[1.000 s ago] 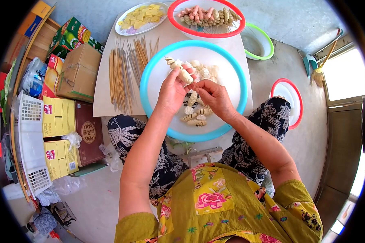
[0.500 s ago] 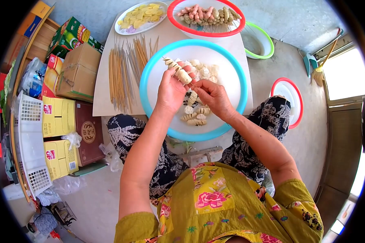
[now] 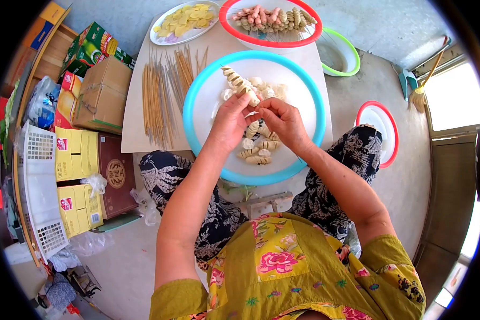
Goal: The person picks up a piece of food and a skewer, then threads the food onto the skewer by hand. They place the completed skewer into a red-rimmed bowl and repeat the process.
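Note:
My left hand (image 3: 231,118) is closed round the lower part of a pale, spiral-cut food piece (image 3: 239,82) that looks threaded on a skewer. The piece tilts up and to the left over a white basin with a blue rim (image 3: 319,114). At its lower end my right hand (image 3: 284,120) pinches with thumb and finger; whatever lies between those fingertips is too small to make out. Inside the basin, below my hands, lie several cut pieces (image 3: 248,153), with white chunks (image 3: 276,92) behind them.
Bare skewers (image 3: 156,101) lie on the table (image 3: 136,125) at left. Behind stand a plate of yellow slices (image 3: 185,22) and a red-rimmed basin of skewered food (image 3: 321,26). A green-rimmed basin (image 3: 352,50) and another red-rimmed one (image 3: 393,136) are at right, cartons (image 3: 104,96) at left.
The food piece has shifted slightly up and right and tilts differently. My left hand has turned, its fingers now wrapped over the piece. My right hand has moved slightly up and right.

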The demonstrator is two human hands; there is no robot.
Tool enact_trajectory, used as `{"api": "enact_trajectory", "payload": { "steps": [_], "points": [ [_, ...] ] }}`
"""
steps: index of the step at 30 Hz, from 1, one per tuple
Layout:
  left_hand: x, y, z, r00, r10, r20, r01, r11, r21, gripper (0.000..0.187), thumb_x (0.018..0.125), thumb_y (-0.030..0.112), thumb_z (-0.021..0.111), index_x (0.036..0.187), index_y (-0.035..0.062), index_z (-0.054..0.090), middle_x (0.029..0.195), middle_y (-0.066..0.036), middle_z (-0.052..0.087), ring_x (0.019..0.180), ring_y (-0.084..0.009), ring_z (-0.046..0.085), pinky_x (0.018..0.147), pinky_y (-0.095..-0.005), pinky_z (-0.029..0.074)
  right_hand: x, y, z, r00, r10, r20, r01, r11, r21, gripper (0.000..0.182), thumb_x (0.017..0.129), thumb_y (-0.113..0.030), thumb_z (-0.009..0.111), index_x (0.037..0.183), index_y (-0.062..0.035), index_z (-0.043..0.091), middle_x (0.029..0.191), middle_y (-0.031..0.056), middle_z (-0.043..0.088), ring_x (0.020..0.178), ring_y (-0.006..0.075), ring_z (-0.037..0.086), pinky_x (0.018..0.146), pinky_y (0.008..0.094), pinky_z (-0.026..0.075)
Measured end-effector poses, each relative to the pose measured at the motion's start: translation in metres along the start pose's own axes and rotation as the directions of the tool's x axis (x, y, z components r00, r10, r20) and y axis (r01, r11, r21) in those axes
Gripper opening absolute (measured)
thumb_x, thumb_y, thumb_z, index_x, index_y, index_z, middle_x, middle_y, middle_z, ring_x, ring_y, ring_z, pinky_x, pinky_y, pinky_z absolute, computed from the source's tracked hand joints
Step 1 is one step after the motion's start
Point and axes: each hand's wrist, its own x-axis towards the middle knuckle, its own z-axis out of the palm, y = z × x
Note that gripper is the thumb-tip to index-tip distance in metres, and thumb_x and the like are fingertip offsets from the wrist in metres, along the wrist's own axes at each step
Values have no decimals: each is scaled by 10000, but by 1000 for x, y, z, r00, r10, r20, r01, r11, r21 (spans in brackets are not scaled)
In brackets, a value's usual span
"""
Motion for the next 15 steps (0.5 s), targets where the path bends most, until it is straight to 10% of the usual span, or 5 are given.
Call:
{"api": "enact_trajectory", "payload": {
  "steps": [15],
  "points": [
    [0,7,-1,990,103,-92,-111,990,-87,312,885,161,617,1177,118,516,1004,-15,577,914,-152,565,831,-332,451,-3,1,-2,989,57,135,-71,992,105,150,952,-104,497,1008,-15,605,633,-40,466,516,27,398,463,186,334]
  ]
}}
